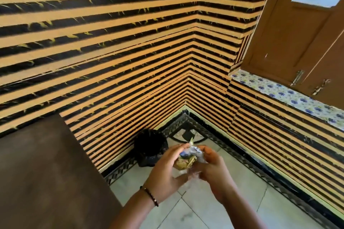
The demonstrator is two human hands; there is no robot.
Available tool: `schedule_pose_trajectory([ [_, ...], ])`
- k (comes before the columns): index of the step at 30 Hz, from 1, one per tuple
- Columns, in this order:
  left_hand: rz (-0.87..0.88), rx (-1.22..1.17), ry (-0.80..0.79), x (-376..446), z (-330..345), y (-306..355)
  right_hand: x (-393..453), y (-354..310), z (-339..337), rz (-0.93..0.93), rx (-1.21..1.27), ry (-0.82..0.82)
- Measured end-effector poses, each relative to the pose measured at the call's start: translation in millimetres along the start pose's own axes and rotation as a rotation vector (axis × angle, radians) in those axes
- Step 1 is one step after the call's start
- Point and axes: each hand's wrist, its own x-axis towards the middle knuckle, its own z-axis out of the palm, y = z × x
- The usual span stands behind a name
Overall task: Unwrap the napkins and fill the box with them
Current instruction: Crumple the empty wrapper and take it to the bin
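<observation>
A crumpled clear plastic wrapper (pixel 188 158) with blue and gold print is bunched between both hands, above the floor. My left hand (pixel 165 171) grips its left side, fingers curled around it. On the right side, my right hand (pixel 214 171) pinches the wrapper with thumb and fingers. Loose clear film hangs below the bundle, blurred. No napkins and no box are in view.
A black bin with a black liner (pixel 149 147) stands on the floor by the striped wall, just beyond my hands. A dark brown table (pixel 42 173) fills the lower left. A wooden window frame (pixel 297 33) and a floral sill (pixel 286 96) are at the right.
</observation>
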Motion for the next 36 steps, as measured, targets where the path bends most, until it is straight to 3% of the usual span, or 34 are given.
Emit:
schedule_pose_trajectory([
  [7,-0.104,0.007,0.057,65,7,-35,63,8,-27,0.094,0.174,-0.041],
  [13,-0.318,-0.045,0.195,122,11,-63,144,3,-56,0.066,0.207,-0.180],
  [19,-0.508,-0.086,0.437,193,11,-77,240,-41,-77,0.013,-0.203,-0.487],
  [26,-0.655,-0.229,0.653,241,25,-82,321,-42,-76,-0.246,-0.621,-0.558],
  [32,-0.803,-0.361,0.756,232,11,-106,347,-18,-39,-0.319,-0.678,-0.672],
  [36,-0.812,-0.366,0.726,230,-19,-132,378,1,1,-0.167,-0.638,-0.717],
])
